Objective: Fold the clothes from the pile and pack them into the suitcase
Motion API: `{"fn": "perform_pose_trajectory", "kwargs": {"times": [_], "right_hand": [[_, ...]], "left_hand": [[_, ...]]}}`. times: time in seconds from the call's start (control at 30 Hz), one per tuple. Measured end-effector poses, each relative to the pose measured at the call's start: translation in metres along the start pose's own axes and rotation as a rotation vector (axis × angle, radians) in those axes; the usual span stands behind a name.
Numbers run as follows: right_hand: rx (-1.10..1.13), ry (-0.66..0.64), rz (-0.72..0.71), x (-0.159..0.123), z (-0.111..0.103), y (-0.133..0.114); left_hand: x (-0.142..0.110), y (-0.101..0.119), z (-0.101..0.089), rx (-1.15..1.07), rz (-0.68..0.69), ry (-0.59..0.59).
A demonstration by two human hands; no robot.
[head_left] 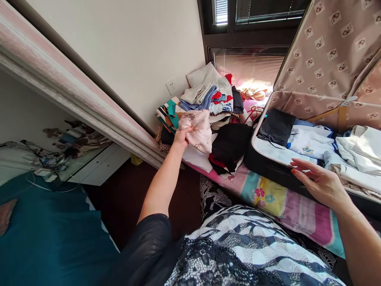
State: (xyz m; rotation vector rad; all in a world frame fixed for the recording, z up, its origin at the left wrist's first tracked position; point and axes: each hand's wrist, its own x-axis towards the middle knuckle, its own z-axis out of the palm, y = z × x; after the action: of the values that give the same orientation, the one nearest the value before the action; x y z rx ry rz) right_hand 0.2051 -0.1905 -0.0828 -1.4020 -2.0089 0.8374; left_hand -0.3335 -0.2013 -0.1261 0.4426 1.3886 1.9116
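Observation:
My left hand reaches out to a heap of folded clothes against the wall and is closed on a pale pink printed garment at the heap's front. My right hand hovers with fingers spread and holds nothing, just over the near rim of an open suitcase. The suitcase holds folded white garments and a black folded piece. Its patterned beige lid stands upright behind.
A black garment lies between the heap and the suitcase. Everything rests on a striped floral sheet. A mirrored sliding door runs along the left, with a wall socket and a window with blinds beyond.

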Motion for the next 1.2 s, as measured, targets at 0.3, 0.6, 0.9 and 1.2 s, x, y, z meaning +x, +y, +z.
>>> {"fn": "perform_pose_trajectory", "kwargs": {"times": [0.3,0.6,0.9,1.2], "right_hand": [[0.638,-0.027,0.073,0.031,0.040,-0.054],[1.161,-0.187,0.166,0.075,0.070,-0.089],[0.986,-0.055,-0.039,0.064,0.021,-0.079],[0.737,0.122,-0.148,0.065,-0.054,-0.081]], "left_hand": [[-0.076,0.044,0.064,-0.136,-0.071,-0.213],[-0.127,0.009,0.176,-0.079,-0.383,-0.622],[-0.142,-0.024,0.232,-0.078,-0.461,-0.716],[-0.156,-0.007,0.264,-0.177,-0.119,-0.709]]}}
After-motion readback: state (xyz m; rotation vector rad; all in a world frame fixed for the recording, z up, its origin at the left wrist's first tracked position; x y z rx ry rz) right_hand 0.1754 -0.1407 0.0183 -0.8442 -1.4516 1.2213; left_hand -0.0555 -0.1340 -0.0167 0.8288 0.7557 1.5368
